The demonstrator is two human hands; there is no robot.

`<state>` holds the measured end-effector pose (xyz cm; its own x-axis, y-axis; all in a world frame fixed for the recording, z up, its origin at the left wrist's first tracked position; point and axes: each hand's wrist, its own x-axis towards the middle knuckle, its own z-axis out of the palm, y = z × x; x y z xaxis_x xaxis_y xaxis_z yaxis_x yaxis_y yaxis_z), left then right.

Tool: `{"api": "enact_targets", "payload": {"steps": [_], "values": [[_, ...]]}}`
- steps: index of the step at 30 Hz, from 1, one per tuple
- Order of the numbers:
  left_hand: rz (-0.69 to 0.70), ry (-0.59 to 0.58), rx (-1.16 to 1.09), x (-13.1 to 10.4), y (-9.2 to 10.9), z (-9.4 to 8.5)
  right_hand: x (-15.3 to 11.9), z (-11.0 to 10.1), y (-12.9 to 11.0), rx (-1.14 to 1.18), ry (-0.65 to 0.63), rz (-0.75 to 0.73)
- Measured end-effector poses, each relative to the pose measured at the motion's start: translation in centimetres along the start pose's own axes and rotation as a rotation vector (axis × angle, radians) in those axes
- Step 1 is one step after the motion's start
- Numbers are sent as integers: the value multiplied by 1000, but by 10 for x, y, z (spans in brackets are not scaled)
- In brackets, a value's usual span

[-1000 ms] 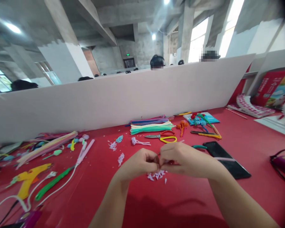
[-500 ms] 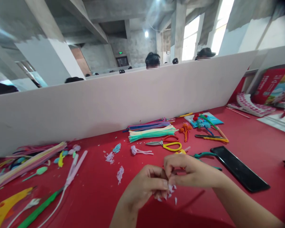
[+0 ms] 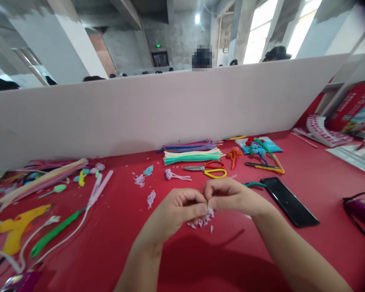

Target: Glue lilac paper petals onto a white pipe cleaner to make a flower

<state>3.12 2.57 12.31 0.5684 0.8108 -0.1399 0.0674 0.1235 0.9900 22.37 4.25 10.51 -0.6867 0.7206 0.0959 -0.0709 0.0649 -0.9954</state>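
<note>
Over the red table [image 3: 200, 259], my left hand [image 3: 182, 209] and my right hand [image 3: 228, 196] meet at their fingertips. Both hands are pinched closed on something small that the fingers hide. Small pale purple pieces [image 3: 211, 211] show just under the fingertips, and several more lie scattered on the table below. Beyond my hands lie scissors [image 3: 214, 172] with yellow and red handles, and a pale purple fuzzy piece [image 3: 169, 174] with two stems. Bundled pipe cleaners [image 3: 193, 156] in cream and green lie farther back.
A black phone [image 3: 288, 200] lies right of my right hand. A yellow glue gun [image 3: 18, 227], a green-handled tool [image 3: 56, 235] and a pink-white curling tool [image 3: 99, 188] lie left. A white partition [image 3: 158, 109] stands behind; heads of people show above it.
The view has tilted down, so the table's things sit higher and more shows at the front. Both hands remain together at the fingertips.
</note>
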Motion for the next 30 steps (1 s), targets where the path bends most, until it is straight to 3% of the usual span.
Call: {"api": "enact_targets", "payload": {"steps": [6,15,18,20,23,25,30], "values": [[52,-20,37,1,9,2,-1,0,-11,1,61,-9],[19,-31,-11,8,-2,-13,9,-2,4,-47,36,58],[50,96,-57,16,-9,-14,15,3,7,-10,116,32],[79,253,-68,23,-14,-11,19,8,9,-77,248,15],[172,489,-15,30,-19,-4,23,17,14,-383,451,-17],[210,585,27,33,-21,-1,25,22,18,-635,509,-43],[272,659,313,32,-22,0,23,29,20,-1167,540,-27]]}}
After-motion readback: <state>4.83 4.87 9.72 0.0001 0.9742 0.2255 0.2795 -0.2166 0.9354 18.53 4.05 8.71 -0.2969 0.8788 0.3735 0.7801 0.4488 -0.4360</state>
